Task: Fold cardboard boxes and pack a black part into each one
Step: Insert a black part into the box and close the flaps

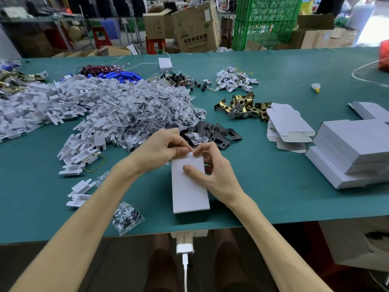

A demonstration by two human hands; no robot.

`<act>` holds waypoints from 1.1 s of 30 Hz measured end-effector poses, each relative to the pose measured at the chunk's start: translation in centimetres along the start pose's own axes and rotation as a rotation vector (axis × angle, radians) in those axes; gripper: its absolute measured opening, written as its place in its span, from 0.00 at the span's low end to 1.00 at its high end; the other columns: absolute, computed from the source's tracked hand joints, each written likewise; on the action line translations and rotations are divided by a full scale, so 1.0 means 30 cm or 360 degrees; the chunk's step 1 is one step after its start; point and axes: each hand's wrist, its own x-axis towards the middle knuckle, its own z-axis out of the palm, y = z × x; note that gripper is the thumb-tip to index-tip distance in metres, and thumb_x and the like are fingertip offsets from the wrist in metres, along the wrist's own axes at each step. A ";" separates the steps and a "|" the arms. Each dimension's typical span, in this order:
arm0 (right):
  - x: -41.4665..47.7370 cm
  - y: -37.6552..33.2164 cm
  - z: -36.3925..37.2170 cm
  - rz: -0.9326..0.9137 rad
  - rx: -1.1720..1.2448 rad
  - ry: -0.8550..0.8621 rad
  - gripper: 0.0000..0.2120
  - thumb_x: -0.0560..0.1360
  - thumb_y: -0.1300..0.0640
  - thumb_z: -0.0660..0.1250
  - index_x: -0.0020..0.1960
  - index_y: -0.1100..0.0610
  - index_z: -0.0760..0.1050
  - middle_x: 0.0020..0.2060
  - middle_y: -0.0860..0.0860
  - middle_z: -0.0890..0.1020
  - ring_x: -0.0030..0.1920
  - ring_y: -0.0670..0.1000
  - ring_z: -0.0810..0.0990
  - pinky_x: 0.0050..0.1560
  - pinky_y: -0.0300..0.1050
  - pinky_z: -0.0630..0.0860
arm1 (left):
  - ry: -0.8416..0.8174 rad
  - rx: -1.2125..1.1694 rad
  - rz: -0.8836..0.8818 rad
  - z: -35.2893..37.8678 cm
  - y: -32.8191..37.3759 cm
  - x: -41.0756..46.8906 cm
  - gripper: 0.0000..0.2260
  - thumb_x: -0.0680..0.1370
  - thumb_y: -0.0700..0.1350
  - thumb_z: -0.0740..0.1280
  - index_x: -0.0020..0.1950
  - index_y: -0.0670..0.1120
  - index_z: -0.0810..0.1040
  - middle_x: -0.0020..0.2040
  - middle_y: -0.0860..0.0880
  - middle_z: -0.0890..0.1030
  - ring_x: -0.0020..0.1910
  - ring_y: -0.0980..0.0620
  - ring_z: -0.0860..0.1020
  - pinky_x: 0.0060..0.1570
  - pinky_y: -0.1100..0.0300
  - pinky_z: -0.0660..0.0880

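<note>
Status: one white box in work, lying on the near middle of the desk, long side pointing away from the person.

- Left hand: fingers curled, pinching at the box's far end, apparently tucking the end flap.
- Right hand: grasps the same end, thumb pressed on the top face, fingers wrapped round the right side.
- The top face looks flat and the near end shut. Contents are hidden, so I cannot tell whether a part is inside.

Done so far (judged): a stack of boxes at the right of the desk looks folded and shut, presumably packed.

Left to do (judged):
- Finish closing the far end of the present box and move it to the stack.
- Several flat blanks lie unfolded between the stack and the brass latches.
- A small heap of black plates sits just beyond the hands, unpacked.

Estimate: mid-run, with more cycles remaining.
</note>
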 end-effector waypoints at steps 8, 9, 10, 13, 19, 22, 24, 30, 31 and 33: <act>0.004 0.013 -0.003 -0.0018 -0.0006 0.0013 0.15 0.74 0.53 0.77 0.52 0.48 0.72 0.49 0.37 0.79 0.46 0.49 0.79 0.45 0.39 0.76 | -0.0040 0.0096 0.0029 -0.001 0.000 0.000 0.06 0.77 0.37 0.75 0.52 0.46 0.88 0.39 0.51 0.69 0.37 0.63 0.71 0.41 0.70 0.66; 0.004 0.011 -0.005 -0.0016 0.0006 0.0021 0.15 0.74 0.54 0.78 0.52 0.48 0.72 0.48 0.36 0.79 0.45 0.47 0.79 0.44 0.35 0.74 | -0.0025 0.0078 0.0042 0.003 0.004 0.001 0.07 0.77 0.36 0.76 0.51 0.48 0.87 0.39 0.51 0.69 0.37 0.64 0.71 0.41 0.70 0.66; 0.003 0.008 -0.008 -0.0014 0.0019 0.0025 0.15 0.74 0.54 0.78 0.51 0.49 0.72 0.47 0.35 0.79 0.44 0.43 0.78 0.43 0.32 0.73 | -0.0011 0.0055 0.0055 0.006 0.006 0.002 0.09 0.76 0.36 0.76 0.50 0.50 0.87 0.39 0.51 0.69 0.37 0.64 0.71 0.41 0.70 0.66; 0.000 -0.004 -0.009 0.0004 0.0062 0.0019 0.15 0.74 0.55 0.78 0.51 0.49 0.72 0.48 0.37 0.79 0.43 0.40 0.77 0.42 0.30 0.72 | 0.0042 -0.0007 0.0067 0.013 -0.001 0.000 0.10 0.75 0.36 0.77 0.49 0.51 0.86 0.39 0.51 0.71 0.38 0.61 0.73 0.43 0.65 0.69; -0.003 -0.018 -0.004 0.0003 0.0112 0.0040 0.16 0.74 0.55 0.78 0.51 0.47 0.71 0.54 0.47 0.82 0.49 0.52 0.81 0.45 0.42 0.80 | 0.0133 -0.0165 0.0022 0.010 -0.019 -0.015 0.05 0.73 0.39 0.79 0.43 0.48 0.86 0.42 0.46 0.85 0.45 0.41 0.82 0.50 0.45 0.79; -0.005 -0.018 -0.003 0.0029 0.0118 0.0041 0.16 0.74 0.54 0.78 0.51 0.48 0.71 0.52 0.47 0.81 0.51 0.54 0.81 0.46 0.49 0.82 | 0.0124 -0.0249 -0.0004 0.018 -0.027 -0.022 0.03 0.74 0.40 0.78 0.44 0.46 0.86 0.42 0.47 0.85 0.43 0.45 0.82 0.46 0.53 0.78; -0.006 -0.017 -0.004 0.0023 0.0120 0.0044 0.16 0.74 0.54 0.78 0.52 0.49 0.71 0.51 0.47 0.81 0.51 0.55 0.81 0.46 0.52 0.82 | 0.0124 -0.0282 -0.0014 0.019 -0.032 -0.026 0.03 0.74 0.41 0.78 0.46 0.44 0.86 0.43 0.48 0.84 0.44 0.50 0.82 0.47 0.59 0.77; -0.005 -0.014 -0.001 0.0030 0.0136 0.0063 0.19 0.74 0.54 0.78 0.57 0.52 0.70 0.53 0.46 0.80 0.51 0.53 0.82 0.48 0.53 0.83 | 0.0120 -0.0432 -0.0085 0.018 -0.034 -0.046 0.03 0.75 0.38 0.77 0.46 0.43 0.85 0.46 0.41 0.84 0.45 0.49 0.83 0.42 0.57 0.81; -0.004 -0.013 0.000 0.0031 0.0143 0.0068 0.21 0.74 0.54 0.78 0.59 0.52 0.70 0.54 0.46 0.79 0.51 0.52 0.82 0.48 0.53 0.83 | 0.0129 -0.0486 -0.0116 0.026 -0.033 -0.050 0.03 0.76 0.38 0.76 0.47 0.42 0.84 0.46 0.38 0.84 0.44 0.48 0.82 0.40 0.54 0.81; -0.004 -0.012 0.000 0.0038 0.0163 0.0076 0.23 0.74 0.55 0.78 0.62 0.52 0.69 0.55 0.47 0.79 0.53 0.50 0.82 0.50 0.50 0.83 | 0.0164 -0.0579 -0.0167 0.051 -0.036 -0.060 0.03 0.78 0.38 0.74 0.48 0.39 0.82 0.46 0.35 0.84 0.42 0.47 0.81 0.40 0.49 0.80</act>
